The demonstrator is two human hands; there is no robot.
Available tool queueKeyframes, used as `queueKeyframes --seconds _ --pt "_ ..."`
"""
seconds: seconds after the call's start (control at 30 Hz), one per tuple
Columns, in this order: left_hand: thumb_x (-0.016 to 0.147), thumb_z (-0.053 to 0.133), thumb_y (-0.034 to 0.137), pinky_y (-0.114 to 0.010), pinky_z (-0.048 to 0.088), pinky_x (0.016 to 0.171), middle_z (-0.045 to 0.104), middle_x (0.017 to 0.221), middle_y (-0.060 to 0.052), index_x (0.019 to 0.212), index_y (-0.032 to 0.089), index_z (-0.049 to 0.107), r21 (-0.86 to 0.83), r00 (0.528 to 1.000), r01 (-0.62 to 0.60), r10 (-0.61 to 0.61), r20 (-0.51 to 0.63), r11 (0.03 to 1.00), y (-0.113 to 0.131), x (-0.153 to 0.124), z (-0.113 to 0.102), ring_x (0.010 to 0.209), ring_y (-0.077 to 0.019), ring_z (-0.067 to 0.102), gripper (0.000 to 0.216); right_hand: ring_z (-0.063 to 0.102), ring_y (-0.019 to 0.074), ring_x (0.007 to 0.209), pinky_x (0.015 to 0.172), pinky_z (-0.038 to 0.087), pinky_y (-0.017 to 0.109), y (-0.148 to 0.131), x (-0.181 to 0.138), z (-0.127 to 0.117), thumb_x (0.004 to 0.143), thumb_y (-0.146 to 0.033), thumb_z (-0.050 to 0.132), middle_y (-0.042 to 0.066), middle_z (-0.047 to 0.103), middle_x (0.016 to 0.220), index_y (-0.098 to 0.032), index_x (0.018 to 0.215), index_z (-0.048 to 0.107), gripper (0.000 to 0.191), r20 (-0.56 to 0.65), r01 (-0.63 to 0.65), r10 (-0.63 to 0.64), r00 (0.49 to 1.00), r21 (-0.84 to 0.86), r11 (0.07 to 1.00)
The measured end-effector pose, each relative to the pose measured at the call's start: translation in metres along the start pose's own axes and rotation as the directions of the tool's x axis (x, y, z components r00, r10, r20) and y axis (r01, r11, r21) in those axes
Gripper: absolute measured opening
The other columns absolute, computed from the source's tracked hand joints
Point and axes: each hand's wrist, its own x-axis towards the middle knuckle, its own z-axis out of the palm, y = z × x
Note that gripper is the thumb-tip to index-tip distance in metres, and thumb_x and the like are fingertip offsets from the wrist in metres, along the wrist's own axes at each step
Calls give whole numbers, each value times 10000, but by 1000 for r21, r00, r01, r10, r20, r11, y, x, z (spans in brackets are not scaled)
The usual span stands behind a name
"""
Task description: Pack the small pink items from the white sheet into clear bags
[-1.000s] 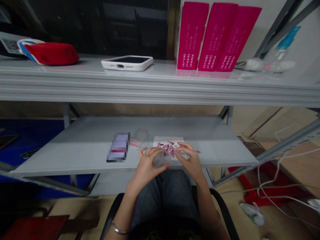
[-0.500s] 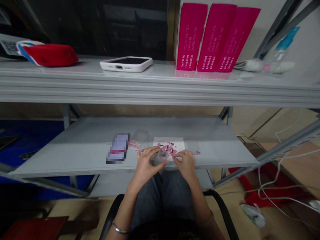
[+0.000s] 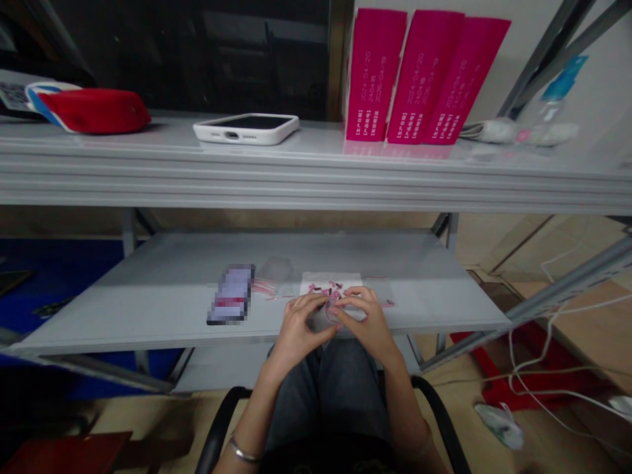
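My left hand (image 3: 300,327) curls around a clear plastic bag (image 3: 322,320), thumb and fingers holding its round mouth spread. At that mouth, the thumb and forefinger of my right hand (image 3: 368,317) are pinched together; whatever is between them is too small to make out. Just behind both hands lies a white paper sheet (image 3: 309,279) on the lower shelf. Scattered over it are small pink and dark pieces (image 3: 334,289), partly hidden by my fingers. To the right, a clear flat bag (image 3: 382,288) lies near a short pink strip (image 3: 388,303).
A phone (image 3: 231,294) lies left on the lower shelf (image 3: 162,276), beside pink strips (image 3: 264,287) and a clear bag (image 3: 278,268). The upper shelf (image 3: 316,164) holds a white-cased phone (image 3: 247,128), a red pouch (image 3: 101,110), pink boxes (image 3: 378,72) and a spray bottle (image 3: 548,108).
My right hand has moved left and up from the pieces on the paper to the bag's mouth. My left hand, still around the bag, has shifted slightly right.
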Motion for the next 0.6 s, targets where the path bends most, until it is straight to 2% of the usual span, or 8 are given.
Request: queueKeyframes --seconds 0.13,0.23,0.4,0.6 --pt "711 706 377 -436 369 965 623 1166 -57 1119 249 579 -27 1000 7 -7 -21 1000 0 -1 1 1124 -236 536 446 534 208 970 885 418 372 26 0 -2 834 -358 561 61 588 967 -234 886 698 192 -110 -26 22 994 -29 999" --pt "713 705 381 -441 380 962 632 1151 -67 1116 244 584 -39 999 27 -29 -44 999 -3 -2 1 1110 -243 546 443 520 231 969 884 398 410 56 -1 -3 822 -338 564 82 591 977 -220 907 703 201 -162 -86 51 985 -217 972" --pt "762 667 341 -424 397 971 619 1180 -79 1174 243 564 -101 997 59 -63 -44 993 -2 0 -4 1116 -234 547 436 474 281 1073 879 372 462 90 -8 4 818 -333 557 125 571 1120 -222 951 712 232 -139 -156 106 985 -420 894" --pt "775 651 316 -413 390 1005 594 1228 -82 1190 235 556 -201 997 63 -72 -38 977 -1 1 -9 1160 -227 527 434 392 299 1213 924 320 509 98 -11 10 832 -345 550 104 546 1241 -253 888 728 208 -105 -130 92 990 -446 886"
